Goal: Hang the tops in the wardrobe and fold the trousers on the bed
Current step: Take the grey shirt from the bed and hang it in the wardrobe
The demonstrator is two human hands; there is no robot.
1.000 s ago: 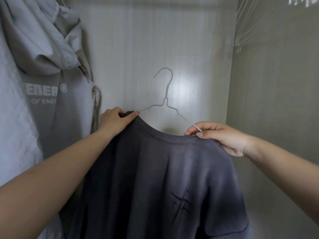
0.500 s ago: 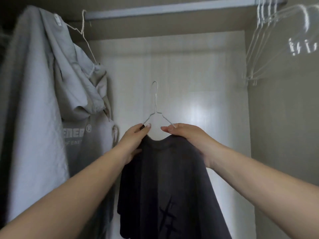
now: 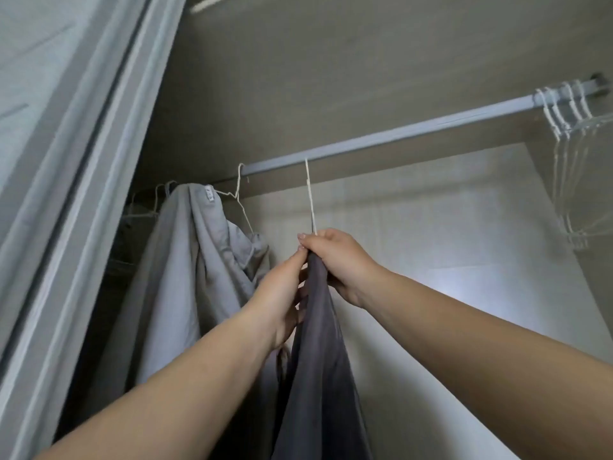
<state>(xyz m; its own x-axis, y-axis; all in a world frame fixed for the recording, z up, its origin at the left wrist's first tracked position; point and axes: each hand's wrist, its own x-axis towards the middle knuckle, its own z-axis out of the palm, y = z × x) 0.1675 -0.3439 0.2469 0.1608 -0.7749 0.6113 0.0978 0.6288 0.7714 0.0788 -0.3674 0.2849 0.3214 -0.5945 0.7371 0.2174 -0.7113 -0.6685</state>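
Both hands [image 3: 335,260] grip hanger [image 3: 310,197] — hook at rail [image 3: 414,132].

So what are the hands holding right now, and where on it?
Both hands grip the dark top at its neck, just under the hanger hook.

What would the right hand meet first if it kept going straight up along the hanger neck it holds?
Likely the wardrobe rail: the right hand points up along the white hanger, whose top already reaches it. Nothing else shows between.
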